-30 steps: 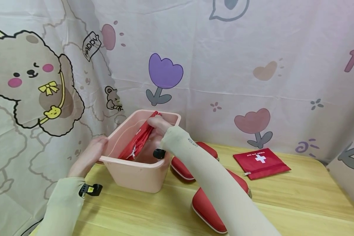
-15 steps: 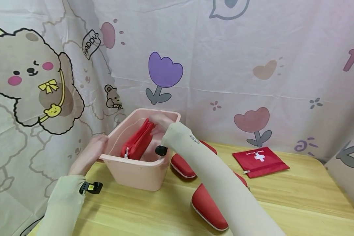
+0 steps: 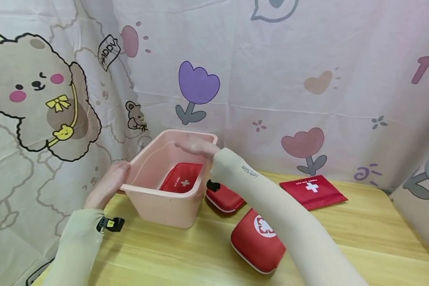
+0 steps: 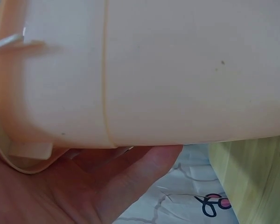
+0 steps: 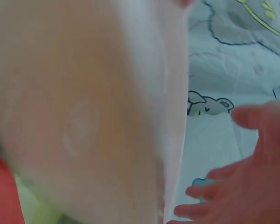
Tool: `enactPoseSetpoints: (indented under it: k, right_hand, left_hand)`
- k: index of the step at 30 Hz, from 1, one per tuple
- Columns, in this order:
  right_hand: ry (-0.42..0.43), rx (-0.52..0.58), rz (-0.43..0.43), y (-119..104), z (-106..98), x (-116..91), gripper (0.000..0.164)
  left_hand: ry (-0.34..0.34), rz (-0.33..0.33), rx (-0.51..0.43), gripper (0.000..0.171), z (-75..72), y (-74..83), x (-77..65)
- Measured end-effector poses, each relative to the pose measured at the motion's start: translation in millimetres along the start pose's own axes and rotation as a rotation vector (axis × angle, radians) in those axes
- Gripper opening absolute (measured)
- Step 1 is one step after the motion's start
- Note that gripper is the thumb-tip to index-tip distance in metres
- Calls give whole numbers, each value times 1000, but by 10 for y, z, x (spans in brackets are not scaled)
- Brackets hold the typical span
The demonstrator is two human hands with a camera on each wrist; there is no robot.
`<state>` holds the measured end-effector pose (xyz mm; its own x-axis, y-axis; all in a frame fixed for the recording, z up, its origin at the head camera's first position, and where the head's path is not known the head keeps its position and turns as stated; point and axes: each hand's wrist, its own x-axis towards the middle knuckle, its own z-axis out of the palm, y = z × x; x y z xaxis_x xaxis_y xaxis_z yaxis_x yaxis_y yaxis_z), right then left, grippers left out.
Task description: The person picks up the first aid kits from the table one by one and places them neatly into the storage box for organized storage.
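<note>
A pink plastic bin (image 3: 161, 210) stands on the table, and my left hand (image 3: 111, 182) grips its near-left rim. Up close in the left wrist view, the fingers (image 4: 130, 182) of this hand lie along the outer wall under the rim. Inside the bin lies a red first aid pouch (image 3: 176, 180) with a white cross showing; the near wall hides part of it. Over the bin's far right side is my right hand (image 3: 196, 145), fingers extended and holding nothing. The right wrist view shows its spread fingers (image 5: 200, 191) beside the blurred bin wall (image 5: 84, 93).
Right of the bin sits a red zip case (image 3: 225, 198), partly under my right sleeve. A larger red case (image 3: 254, 242) with a white emblem lies nearer. Farther right is a flat red first aid kit pouch (image 3: 318, 192). A printed curtain (image 3: 257, 79) hangs behind the wooden table (image 3: 157, 254).
My right hand has let go of the red pouch, which has dropped flat into the bin. That hand has risen slightly and opened. My left hand stays on the rim.
</note>
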<state>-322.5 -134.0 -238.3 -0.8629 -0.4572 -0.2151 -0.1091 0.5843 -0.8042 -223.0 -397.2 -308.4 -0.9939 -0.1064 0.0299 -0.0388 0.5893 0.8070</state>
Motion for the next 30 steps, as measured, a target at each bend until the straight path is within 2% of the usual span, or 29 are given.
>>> enactPoseSetpoints:
  k: [3,5,7,9,21,30]
  right_hand:
    - [19,-404,-176,34,46,151,65]
    - [52,-610,-221,73,76,179,73]
    - [81,-746,-256,124,98,163,77]
    - [95,-787,-277,170,106,127,78]
    - [176,-824,-370,376,32,-132,83]
    - [195,-783,-339,537,-11,-218,81]
  left_hand:
    - [-3,-4,-4,55,3,-8,4]
    - [11,3,-7,54,8,-15,11]
    - [22,7,-5,54,11,-26,20]
    - [34,13,-4,54,14,-36,30]
    - [28,15,-20,53,14,-17,19]
    - [20,-1,-28,57,37,5,6]
